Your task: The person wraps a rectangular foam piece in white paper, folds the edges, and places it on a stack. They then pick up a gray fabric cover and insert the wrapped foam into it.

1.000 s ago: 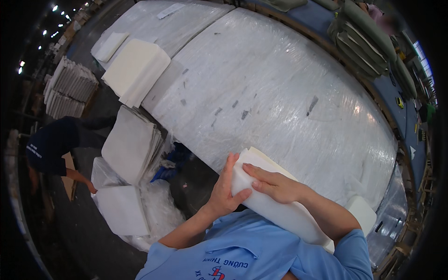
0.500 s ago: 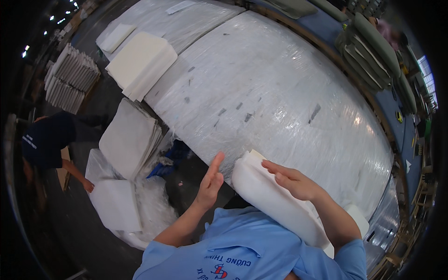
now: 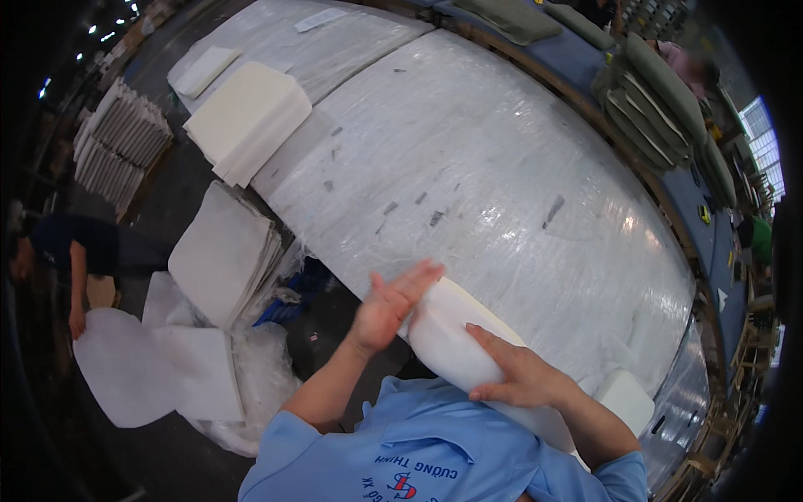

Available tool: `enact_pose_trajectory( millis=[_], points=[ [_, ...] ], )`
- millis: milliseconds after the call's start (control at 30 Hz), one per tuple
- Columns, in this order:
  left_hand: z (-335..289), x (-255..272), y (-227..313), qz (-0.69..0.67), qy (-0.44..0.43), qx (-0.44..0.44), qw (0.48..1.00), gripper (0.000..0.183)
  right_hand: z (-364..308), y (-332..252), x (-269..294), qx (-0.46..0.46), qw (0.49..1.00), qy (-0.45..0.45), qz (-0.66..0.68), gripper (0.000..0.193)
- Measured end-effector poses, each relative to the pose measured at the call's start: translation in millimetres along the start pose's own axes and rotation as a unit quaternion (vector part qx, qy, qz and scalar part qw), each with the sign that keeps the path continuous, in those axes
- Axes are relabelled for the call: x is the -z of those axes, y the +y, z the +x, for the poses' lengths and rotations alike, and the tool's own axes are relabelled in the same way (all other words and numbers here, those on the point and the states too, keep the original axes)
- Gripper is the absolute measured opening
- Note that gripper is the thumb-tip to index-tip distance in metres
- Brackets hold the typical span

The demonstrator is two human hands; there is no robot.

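A rolled white foam sheet lies against my chest at the near edge of the plastic-wrapped table. My right hand presses down on top of the roll, fingers spread over it. At the roll's left end my left hand rests flat and open, palm against the foam. The far end of the roll sticks out past my right forearm.
A stack of white foam pads sits on the table's left corner, with more stacked sheets and loose white sheets on the floor below. A person in dark clothes bends at the far left. Grey-green cushions line the right.
My left hand let go of the roll's end, swung out with fingers spread, and has come back flat against it. The roll has shifted slightly lower and left.
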State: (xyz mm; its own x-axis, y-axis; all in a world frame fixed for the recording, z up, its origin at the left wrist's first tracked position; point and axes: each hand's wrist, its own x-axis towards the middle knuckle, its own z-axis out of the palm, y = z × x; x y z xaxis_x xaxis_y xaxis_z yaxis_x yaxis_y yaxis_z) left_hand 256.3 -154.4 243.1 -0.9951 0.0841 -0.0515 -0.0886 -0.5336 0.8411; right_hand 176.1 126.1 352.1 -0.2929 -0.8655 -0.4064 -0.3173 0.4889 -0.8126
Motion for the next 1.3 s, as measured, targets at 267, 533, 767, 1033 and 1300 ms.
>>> enact_pose_trajectory(
  millis=[267,533,767,1033,1300],
  points=[
    [17.8,-31.2,-10.7,0.286,-0.028,-0.003,0.958,0.057,-27.3,-8.7,-10.1,-0.032,0.991,0.079,-0.108,0.103],
    [67.0,-5.6,-8.4,0.136,-0.011,0.104,0.985,0.080,-152.9,50.2,40.9,-0.101,0.913,0.393,-0.047,0.079],
    [90.4,44.4,-78.9,-0.079,0.053,0.133,0.986,0.083,-293.3,211.9,-88.8,-0.431,0.818,0.379,0.025,0.103],
    [114.2,12.2,-106.3,0.131,0.054,-0.010,0.990,0.054,-159.0,249.7,-156.3,-0.208,0.817,0.519,0.141,0.056],
    [118.5,-18.9,-111.4,0.024,0.240,0.232,0.942,0.076,-178.1,242.9,-134.9,-0.136,0.658,0.549,0.497,0.054]
  ],
)
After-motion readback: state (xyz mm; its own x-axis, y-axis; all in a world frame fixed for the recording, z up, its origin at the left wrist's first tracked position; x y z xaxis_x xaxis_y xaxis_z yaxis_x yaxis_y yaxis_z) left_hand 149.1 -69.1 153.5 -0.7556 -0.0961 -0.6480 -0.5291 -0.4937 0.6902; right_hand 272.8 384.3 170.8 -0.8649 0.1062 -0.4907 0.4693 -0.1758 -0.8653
